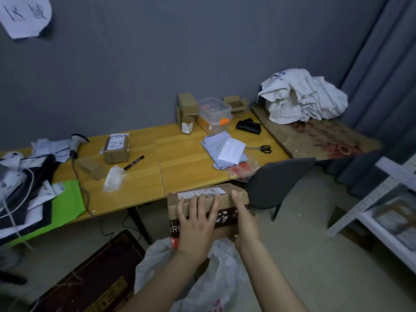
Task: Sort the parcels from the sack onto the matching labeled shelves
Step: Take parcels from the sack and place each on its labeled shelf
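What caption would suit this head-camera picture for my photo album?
Left hand flat on a labelled cardboard parcel, right hand gripping it, above a white sack by a wooden table.

Left hand (195, 224) flat, fingers (197, 206) spread, right hand (245, 224) gripping parcel (225, 199) edge

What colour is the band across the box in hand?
The band is near black with white lettering, on a brown cardboard box; head view.

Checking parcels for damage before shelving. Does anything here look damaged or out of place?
The parcel shows no clear damage; the left hand lies flat on top, the right hand grips its side. The paper sign on the wall curls off at its edges, and a small carton at the back of the table stands open.
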